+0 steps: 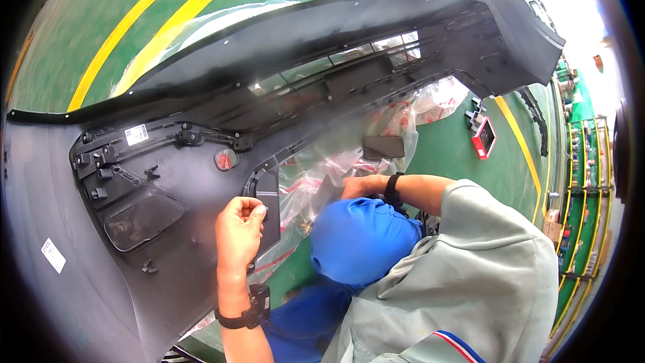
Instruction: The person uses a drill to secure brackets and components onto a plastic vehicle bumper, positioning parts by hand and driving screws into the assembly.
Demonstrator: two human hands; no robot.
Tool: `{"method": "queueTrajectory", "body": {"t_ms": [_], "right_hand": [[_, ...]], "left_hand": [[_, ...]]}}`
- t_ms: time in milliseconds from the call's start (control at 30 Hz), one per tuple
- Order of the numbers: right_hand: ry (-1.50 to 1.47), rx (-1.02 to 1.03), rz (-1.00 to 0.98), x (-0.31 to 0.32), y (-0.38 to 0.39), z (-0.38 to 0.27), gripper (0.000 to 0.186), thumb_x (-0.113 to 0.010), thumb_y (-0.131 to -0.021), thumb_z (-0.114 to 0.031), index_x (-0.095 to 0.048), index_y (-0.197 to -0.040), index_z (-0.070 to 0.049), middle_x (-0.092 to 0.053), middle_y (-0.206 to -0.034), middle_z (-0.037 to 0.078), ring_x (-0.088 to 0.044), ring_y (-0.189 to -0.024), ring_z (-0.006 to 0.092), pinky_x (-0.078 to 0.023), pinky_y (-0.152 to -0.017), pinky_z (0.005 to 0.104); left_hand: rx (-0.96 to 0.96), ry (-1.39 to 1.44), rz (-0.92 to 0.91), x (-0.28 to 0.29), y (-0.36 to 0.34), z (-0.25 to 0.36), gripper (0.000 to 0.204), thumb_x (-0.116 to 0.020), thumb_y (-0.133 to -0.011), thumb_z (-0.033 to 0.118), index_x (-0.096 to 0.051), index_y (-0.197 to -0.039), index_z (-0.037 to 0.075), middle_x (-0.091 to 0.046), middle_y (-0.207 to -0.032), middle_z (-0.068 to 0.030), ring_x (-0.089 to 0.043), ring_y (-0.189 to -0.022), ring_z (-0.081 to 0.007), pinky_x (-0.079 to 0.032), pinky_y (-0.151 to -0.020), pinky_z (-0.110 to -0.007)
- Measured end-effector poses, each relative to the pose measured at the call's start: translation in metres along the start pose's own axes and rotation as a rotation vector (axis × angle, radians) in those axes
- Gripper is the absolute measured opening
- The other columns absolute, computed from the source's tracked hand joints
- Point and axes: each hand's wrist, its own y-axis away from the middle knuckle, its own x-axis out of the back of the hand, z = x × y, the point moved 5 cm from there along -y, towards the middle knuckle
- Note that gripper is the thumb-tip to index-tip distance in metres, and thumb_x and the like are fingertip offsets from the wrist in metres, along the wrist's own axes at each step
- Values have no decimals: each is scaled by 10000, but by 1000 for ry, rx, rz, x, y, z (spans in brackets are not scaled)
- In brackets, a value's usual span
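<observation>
A large dark grey car bumper lies with its inner side up in front of me. My left hand is over its right-hand edge, thumb and fingertips pinched together; anything between them is too small to make out. Beyond my blue-clad knee, my right hand reaches down beside crumpled clear plastic sheeting. Its fingers look closed, but the knee partly hides them, and what they hold is unclear. A black phone-like slab rests on the sheeting near the right hand.
Small black clips sit on the bumper's inner face, near a white label. A red-framed box and a curved black part lie on the green floor at right. Yellow-edged shelving stands at the far right.
</observation>
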Motion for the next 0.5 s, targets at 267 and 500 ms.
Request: {"method": "queueTrajectory", "body": {"t_ms": [267,500], "right_hand": [[-373,16,282,21,52,-57,483,-764,-677,-163,-672,-1119,7,-744,-1008,150,-683,-883,224,-535,-763,399],[-465,55,523,80,148,-132,544,-722,-645,-11,-668,-1185,-34,-733,-1060,111,-648,-952,203,-543,-819,348]], "left_hand": [[-262,-249,138,-37,-3,3,232,-775,-869,201,-679,-850,-9,-663,-663,-84,-592,-598,-127,-490,-608,-304],[-583,-456,238,-71,-33,10,70,-652,-883,68,-635,-913,8,-689,-877,-188,-667,-850,-402,-518,-757,-473]]}}
